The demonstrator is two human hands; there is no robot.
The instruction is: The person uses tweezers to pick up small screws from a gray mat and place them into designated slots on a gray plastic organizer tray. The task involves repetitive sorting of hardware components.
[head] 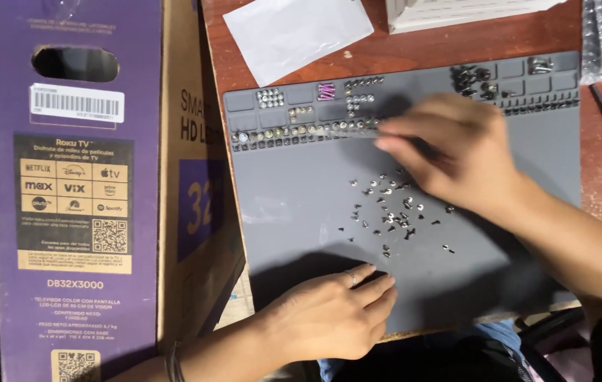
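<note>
right hand motion-blurred, fingertips smeared, grip unreadable; loose screws too tiny to sort; cardboard box cropped top and bottom

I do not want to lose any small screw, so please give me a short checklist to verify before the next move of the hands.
1. Loose screws all lie on the grey mat, none at its edge: ok.
2. Left hand rests flat on the mat's near edge, clear of the screw pile: ok.
3. Right hand is above the pile; it is blurred, so whether its fingers hold a screw: cannot tell.
4. Sorted screws sit in the small compartments along the mat's far side: ok.
5. Cardboard box stands left of the mat; it seems to overlap the mat's left edge: cannot tell.
</note>
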